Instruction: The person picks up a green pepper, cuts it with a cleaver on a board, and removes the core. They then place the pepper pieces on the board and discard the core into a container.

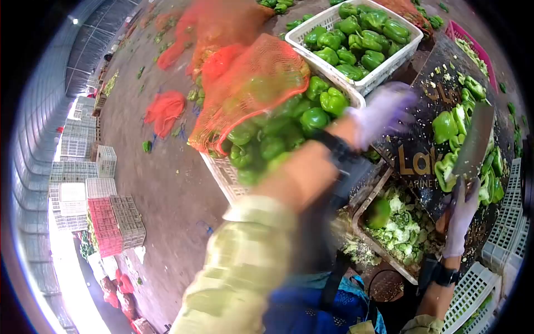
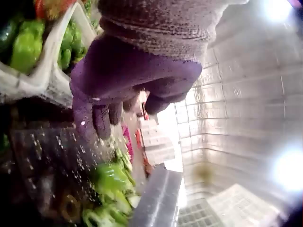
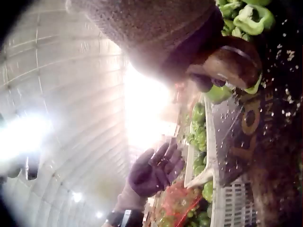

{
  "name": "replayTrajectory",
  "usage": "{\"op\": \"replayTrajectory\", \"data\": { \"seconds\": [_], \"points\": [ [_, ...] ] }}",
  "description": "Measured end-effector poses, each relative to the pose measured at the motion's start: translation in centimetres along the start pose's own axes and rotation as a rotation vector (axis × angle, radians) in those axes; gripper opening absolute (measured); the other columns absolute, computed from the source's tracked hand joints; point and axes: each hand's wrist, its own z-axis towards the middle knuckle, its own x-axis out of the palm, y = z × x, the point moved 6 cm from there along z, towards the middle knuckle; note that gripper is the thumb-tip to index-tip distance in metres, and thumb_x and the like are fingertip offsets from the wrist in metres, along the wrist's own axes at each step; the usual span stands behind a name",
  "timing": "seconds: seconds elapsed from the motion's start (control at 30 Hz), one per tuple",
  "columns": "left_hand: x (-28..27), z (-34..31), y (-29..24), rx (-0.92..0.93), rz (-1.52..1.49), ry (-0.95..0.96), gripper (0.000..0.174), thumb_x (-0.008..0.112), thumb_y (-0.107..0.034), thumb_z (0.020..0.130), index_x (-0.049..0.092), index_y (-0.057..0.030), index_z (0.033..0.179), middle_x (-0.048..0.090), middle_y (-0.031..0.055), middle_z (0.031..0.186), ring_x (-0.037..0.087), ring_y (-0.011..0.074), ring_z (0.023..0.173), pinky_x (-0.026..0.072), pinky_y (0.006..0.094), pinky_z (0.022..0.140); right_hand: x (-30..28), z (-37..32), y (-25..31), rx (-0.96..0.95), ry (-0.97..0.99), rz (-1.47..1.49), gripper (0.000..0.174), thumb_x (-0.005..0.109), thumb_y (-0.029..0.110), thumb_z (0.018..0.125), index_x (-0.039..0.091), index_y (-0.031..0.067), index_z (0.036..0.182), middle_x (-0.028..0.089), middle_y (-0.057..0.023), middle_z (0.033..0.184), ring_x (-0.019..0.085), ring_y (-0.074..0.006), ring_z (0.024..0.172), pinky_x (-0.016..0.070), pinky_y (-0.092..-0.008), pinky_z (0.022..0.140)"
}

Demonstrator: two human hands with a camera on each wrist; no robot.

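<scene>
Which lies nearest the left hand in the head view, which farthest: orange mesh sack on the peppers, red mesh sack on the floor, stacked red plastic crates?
1. Orange mesh sack, just left of the left hand.
2. Red mesh sack, farther left on the floor.
3. Stacked red plastic crates, far lower left.
</scene>
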Motion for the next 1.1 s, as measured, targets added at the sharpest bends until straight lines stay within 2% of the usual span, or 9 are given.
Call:
{"op": "replayTrajectory", "data": {
  "seconds": [0.17, 0.27, 0.37, 0.5, 0.57, 0.67, 0.8, 0.97, 1.1],
  "points": [
    [-17.2, -11.6, -0.7, -0.443, 0.968, -0.116, 0.036, 0.060, -0.034, 0.088, 0.062, -0.0061, 0.111, 0.054, 0.0034, 0.092, 0.050, 0.0085, 0.069, 0.0455, 0.0240, 0.059, 5.7, -6.1, 1.8, 0.137, 0.440, -0.125, 0.041, 0.057, 0.010, 0.092, 0.045, -0.0009, 0.129, 0.060, -0.0053, 0.090, 0.050, -0.0056, 0.057, 0.0406, -0.0206, 0.046],
    [-23.0, -17.3, 6.8, -0.535, 1.138, 0.229, 0.040, 0.065, -0.039, 0.083, 0.061, -0.0127, 0.114, 0.056, 0.0045, 0.097, 0.050, 0.0106, 0.065, 0.0447, 0.0264, 0.053, 6.4, -4.4, -2.1, -0.006, 0.461, -0.318, 0.041, 0.056, 0.009, 0.092, 0.045, -0.0043, 0.129, 0.062, -0.0057, 0.092, 0.052, -0.0074, 0.058, 0.0429, -0.0227, 0.051],
    [-23.7, -21.9, 11.1, -0.781, 0.845, -0.504, 0.051, 0.073, -0.036, 0.077, 0.058, -0.0138, 0.121, 0.061, 0.0083, 0.108, 0.058, 0.0163, 0.084, 0.0488, 0.0319, 0.060, 3.8, -1.6, -5.7, -0.093, 0.193, -0.238, 0.041, 0.055, 0.008, 0.093, 0.043, -0.0044, 0.130, 0.062, -0.0042, 0.085, 0.053, -0.0078, 0.057, 0.0432, -0.0239, 0.050],
    [-23.4, -20.4, 11.4, -0.748, 0.565, -0.347, 0.055, 0.074, -0.020, 0.075, 0.052, -0.0076, 0.124, 0.056, 0.0096, 0.116, 0.057, 0.0200, 0.099, 0.0516, 0.0384, 0.067, 1.3, -1.4, -4.3, 0.146, 0.156, -0.297, 0.051, 0.058, 0.018, 0.093, 0.038, -0.0027, 0.135, 0.064, -0.0121, 0.092, 0.061, -0.0118, 0.062, 0.0437, -0.0211, 0.045],
    [-23.0, -21.6, 12.2, -0.673, 0.390, -0.622, 0.077, 0.077, -0.021, 0.075, 0.033, -0.0123, 0.137, 0.055, 0.0078, 0.113, 0.057, 0.0215, 0.099, 0.0513, 0.0354, 0.065, 0.9, -1.6, -6.7, -0.024, 0.063, -0.369, 0.055, 0.059, 0.022, 0.093, 0.038, -0.0038, 0.136, 0.062, -0.0218, 0.112, 0.067, -0.0221, 0.087, 0.0529, -0.0285, 0.062],
    [-26.8, -22.7, 16.5, -0.458, 0.280, -0.731, 0.064, 0.072, -0.008, 0.079, 0.035, -0.0124, 0.131, 0.056, 0.0120, 0.106, 0.060, 0.0219, 0.089, 0.0535, 0.0362, 0.071, 1.4, -2.6, -4.7, -0.029, 0.076, -0.610, 0.055, 0.057, 0.024, 0.093, 0.038, -0.0062, 0.135, 0.056, -0.0277, 0.122, 0.056, -0.0349, 0.116, 0.0425, -0.0404, 0.099],
    [-24.2, -23.0, 14.3, -0.368, 0.019, -0.787, 0.063, 0.071, -0.013, 0.076, 0.038, -0.0130, 0.130, 0.061, 0.0090, 0.098, 0.061, 0.0182, 0.066, 0.0448, 0.0275, 0.039, 1.3, -3.1, -4.3, 0.118, 0.068, -0.292, 0.045, 0.057, 0.022, 0.093, 0.045, -0.0009, 0.129, 0.063, -0.0239, 0.108, 0.065, -0.0349, 0.091, 0.0494, -0.0449, 0.082],
    [-13.0, -15.9, 1.5, -0.072, 0.234, -0.550, 0.074, 0.072, -0.007, 0.073, 0.033, -0.0032, 0.135, 0.050, 0.0134, 0.126, 0.056, 0.0223, 0.112, 0.0496, 0.0353, 0.092, 0.3, -3.3, -4.9, 0.049, 0.120, -0.398, 0.042, 0.060, 0.023, 0.090, 0.048, 0.0005, 0.124, 0.065, -0.0224, 0.093, 0.067, -0.0342, 0.074, 0.0519, -0.0408, 0.063],
    [-0.2, -6.9, -3.0, 0.070, 0.600, -0.108, 0.096, 0.083, -0.007, 0.061, 0.029, -0.0011, 0.140, 0.049, 0.0137, 0.126, 0.051, 0.0236, 0.116, 0.0447, 0.0320, 0.099, -0.7, -5.4, -2.0, 0.072, 0.117, -0.265, 0.038, 0.059, 0.019, 0.090, 0.049, 0.0021, 0.123, 0.065, -0.0141, 0.076, 0.063, -0.0206, 0.057, 0.0482, -0.0336, 0.052]
  ]
}}
